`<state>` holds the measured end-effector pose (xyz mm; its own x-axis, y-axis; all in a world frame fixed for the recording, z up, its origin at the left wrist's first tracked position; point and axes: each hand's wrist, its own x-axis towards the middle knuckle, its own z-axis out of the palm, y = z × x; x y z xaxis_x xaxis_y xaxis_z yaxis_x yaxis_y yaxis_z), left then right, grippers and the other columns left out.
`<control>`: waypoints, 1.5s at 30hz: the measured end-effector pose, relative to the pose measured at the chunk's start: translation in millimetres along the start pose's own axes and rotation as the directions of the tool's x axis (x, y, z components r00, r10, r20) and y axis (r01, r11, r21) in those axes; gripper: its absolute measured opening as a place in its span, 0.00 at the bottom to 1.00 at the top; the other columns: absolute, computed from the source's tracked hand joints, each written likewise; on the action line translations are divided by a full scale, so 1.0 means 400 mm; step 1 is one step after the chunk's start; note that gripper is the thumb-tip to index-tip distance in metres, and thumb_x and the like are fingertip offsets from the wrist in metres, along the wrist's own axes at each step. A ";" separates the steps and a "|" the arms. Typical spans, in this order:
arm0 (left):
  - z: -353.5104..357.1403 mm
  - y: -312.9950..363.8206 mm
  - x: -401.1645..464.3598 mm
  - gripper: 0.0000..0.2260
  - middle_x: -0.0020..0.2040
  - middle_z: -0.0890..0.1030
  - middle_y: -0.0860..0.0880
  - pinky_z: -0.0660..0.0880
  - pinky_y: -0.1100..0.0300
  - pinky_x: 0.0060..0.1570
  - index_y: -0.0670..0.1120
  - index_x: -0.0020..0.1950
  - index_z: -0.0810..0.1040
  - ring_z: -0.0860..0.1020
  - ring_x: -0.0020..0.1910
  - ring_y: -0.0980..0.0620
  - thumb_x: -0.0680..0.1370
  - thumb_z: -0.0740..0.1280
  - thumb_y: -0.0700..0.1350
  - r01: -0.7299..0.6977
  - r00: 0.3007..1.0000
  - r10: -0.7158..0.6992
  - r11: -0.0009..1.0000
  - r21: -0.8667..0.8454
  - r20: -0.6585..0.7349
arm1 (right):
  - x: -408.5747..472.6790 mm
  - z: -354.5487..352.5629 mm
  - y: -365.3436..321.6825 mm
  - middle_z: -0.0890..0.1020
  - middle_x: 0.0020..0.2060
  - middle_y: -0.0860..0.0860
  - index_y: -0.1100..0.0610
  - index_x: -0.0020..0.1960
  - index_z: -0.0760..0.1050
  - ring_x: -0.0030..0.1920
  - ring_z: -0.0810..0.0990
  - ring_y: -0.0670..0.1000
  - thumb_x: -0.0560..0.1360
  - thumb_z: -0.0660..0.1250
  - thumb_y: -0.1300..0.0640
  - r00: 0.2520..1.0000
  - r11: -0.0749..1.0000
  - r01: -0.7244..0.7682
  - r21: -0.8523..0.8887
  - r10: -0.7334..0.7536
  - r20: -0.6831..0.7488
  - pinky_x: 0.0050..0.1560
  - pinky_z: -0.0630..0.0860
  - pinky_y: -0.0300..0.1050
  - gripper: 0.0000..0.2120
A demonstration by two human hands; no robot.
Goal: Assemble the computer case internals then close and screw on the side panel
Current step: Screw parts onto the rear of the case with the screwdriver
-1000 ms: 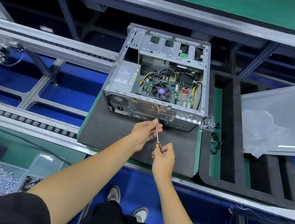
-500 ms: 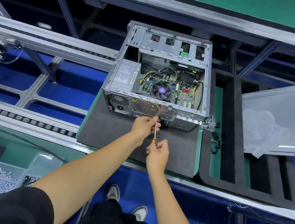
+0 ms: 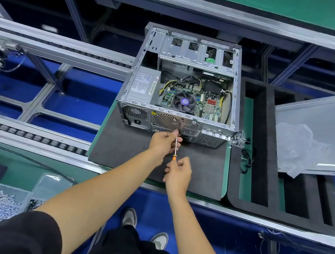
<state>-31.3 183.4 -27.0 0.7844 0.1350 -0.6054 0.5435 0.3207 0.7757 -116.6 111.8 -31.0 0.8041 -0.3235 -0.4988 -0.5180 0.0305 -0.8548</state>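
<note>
Here the open computer case (image 3: 183,82) lies on its side on a dark foam mat (image 3: 122,146) at the centre of the frame, its uncovered side facing up, so the motherboard (image 3: 192,100), the round cooler fan (image 3: 184,102) and the grey power supply (image 3: 144,85) show inside. Its rear panel, with the perforated vents, faces the person. The left hand (image 3: 163,142) is at the lower edge of that rear panel, just below the round vent; its fingers (image 3: 173,133) are curled and pinch the thin metal shaft of a screwdriver (image 3: 175,146) near its tip, close against the panel. Whether the tip sits in a screw cannot be told, as the fingers hide it. The right hand (image 3: 178,173) is nearer the person, below the left, with its fingers clenched round the screwdriver's orange handle, of which only the top shows above the fist. The shaft runs nearly straight up the frame from one hand to the other.

At the right of the frame the grey side panel (image 3: 325,128) lies tilted over a black foam tray (image 3: 264,150), with a crumpled sheet of clear plastic film (image 3: 297,150) on it, well apart from the case. At the lower left, on the green surface (image 3: 22,166), a clear compartment box (image 3: 1,202) holds small silver screws.
</note>
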 end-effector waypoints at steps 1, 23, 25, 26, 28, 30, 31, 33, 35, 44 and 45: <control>-0.001 0.003 -0.002 0.11 0.40 0.86 0.49 0.78 0.64 0.32 0.41 0.50 0.82 0.81 0.30 0.57 0.83 0.67 0.48 0.002 1.000 -0.002 1.000 0.000 0.010 | 0.001 -0.002 0.000 0.80 0.34 0.56 0.60 0.41 0.66 0.24 0.72 0.49 0.80 0.60 0.65 1.000 1.000 -0.011 0.001 0.011 -0.001 0.21 0.67 0.40 0.09; -0.046 0.020 -0.044 0.01 0.39 0.86 0.45 0.77 0.65 0.32 0.43 0.47 0.84 0.81 0.33 0.54 0.77 0.74 0.40 -0.042 0.995 0.020 0.976 0.214 0.103 | -0.002 -0.008 -0.019 0.84 0.33 0.59 0.60 0.47 0.74 0.27 0.79 0.52 0.79 0.60 0.61 0.964 0.969 -0.219 0.115 0.197 0.177 0.25 0.70 0.41 0.05; -0.041 0.019 -0.044 0.01 0.38 0.86 0.45 0.78 0.64 0.33 0.42 0.47 0.84 0.81 0.32 0.54 0.77 0.74 0.39 -0.030 0.996 0.012 0.978 0.205 0.092 | -0.003 -0.008 -0.021 0.82 0.33 0.57 0.60 0.48 0.71 0.25 0.76 0.49 0.80 0.63 0.60 0.978 0.984 -0.156 0.087 0.141 0.154 0.23 0.69 0.41 0.03; -0.038 0.019 -0.044 0.01 0.37 0.86 0.45 0.78 0.63 0.33 0.42 0.47 0.84 0.81 0.32 0.53 0.77 0.74 0.39 -0.026 0.996 0.008 0.979 0.203 0.089 | -0.003 -0.008 -0.022 0.82 0.32 0.55 0.59 0.47 0.69 0.24 0.76 0.49 0.80 0.64 0.60 0.984 0.988 -0.128 0.084 0.116 0.133 0.22 0.68 0.41 0.05; -0.037 0.018 -0.041 0.02 0.36 0.85 0.45 0.78 0.63 0.31 0.41 0.47 0.84 0.80 0.31 0.53 0.76 0.75 0.39 -0.026 0.997 0.011 0.979 0.201 0.076 | -0.004 -0.009 -0.028 0.82 0.30 0.55 0.57 0.46 0.67 0.25 0.79 0.51 0.80 0.65 0.61 0.988 0.990 -0.114 0.089 0.103 0.115 0.22 0.70 0.42 0.08; -0.038 0.016 -0.038 0.03 0.36 0.85 0.44 0.76 0.64 0.29 0.39 0.47 0.84 0.79 0.30 0.53 0.76 0.75 0.38 -0.031 0.998 0.022 0.980 0.197 0.050 | -0.005 -0.004 -0.031 0.84 0.31 0.58 0.58 0.45 0.67 0.28 0.83 0.54 0.81 0.64 0.61 0.983 0.987 -0.130 0.092 0.116 0.140 0.23 0.73 0.42 0.07; -0.038 0.015 -0.036 0.04 0.35 0.85 0.44 0.74 0.64 0.28 0.38 0.47 0.84 0.78 0.29 0.53 0.75 0.76 0.38 -0.032 0.999 0.025 0.980 0.196 0.037 | -0.006 -0.002 -0.032 0.84 0.32 0.60 0.58 0.45 0.68 0.28 0.83 0.55 0.81 0.63 0.61 0.980 0.985 -0.139 0.099 0.123 0.155 0.24 0.74 0.42 0.07; -0.035 0.014 -0.032 0.05 0.35 0.84 0.43 0.73 0.64 0.26 0.37 0.47 0.84 0.76 0.27 0.54 0.74 0.76 0.38 -0.026 1.000 0.022 0.980 0.196 0.021 | -0.006 -0.001 -0.033 0.83 0.32 0.62 0.59 0.45 0.68 0.28 0.83 0.56 0.81 0.62 0.61 0.973 0.980 -0.161 0.120 0.138 0.185 0.24 0.73 0.42 0.06; -0.033 0.015 -0.029 0.06 0.35 0.84 0.42 0.72 0.64 0.26 0.38 0.47 0.83 0.74 0.25 0.54 0.74 0.77 0.38 -0.019 1.000 0.015 0.980 0.196 0.018 | -0.003 -0.005 -0.031 0.84 0.35 0.64 0.59 0.45 0.68 0.28 0.83 0.57 0.80 0.62 0.62 0.962 0.970 -0.195 0.142 0.161 0.219 0.26 0.73 0.41 0.05; -0.078 -0.018 -0.087 0.11 0.48 0.84 0.55 0.77 0.69 0.42 0.52 0.58 0.79 0.82 0.48 0.58 0.78 0.73 0.53 -0.318 0.943 0.329 0.850 0.420 0.048 | 0.004 -0.012 -0.036 0.73 0.23 0.44 0.56 0.34 0.66 0.27 0.71 0.46 0.78 0.66 0.63 0.989 0.997 -0.074 0.023 0.070 0.128 0.26 0.69 0.36 0.16; -0.085 -0.034 -0.103 0.10 0.50 0.82 0.57 0.76 0.67 0.46 0.52 0.59 0.77 0.80 0.52 0.57 0.79 0.71 0.52 -0.365 0.919 0.393 0.824 0.434 0.026 | 0.005 -0.012 -0.035 0.73 0.23 0.44 0.56 0.33 0.65 0.26 0.69 0.46 0.78 0.65 0.63 0.992 0.999 -0.049 -0.004 0.049 0.117 0.27 0.69 0.37 0.16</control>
<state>-81.1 205.4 -18.5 0.9424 0.2257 -0.2469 0.2914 -0.1917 0.9372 -109.0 106.3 -19.4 0.8064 -0.2090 -0.5532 -0.5576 0.0426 -0.8290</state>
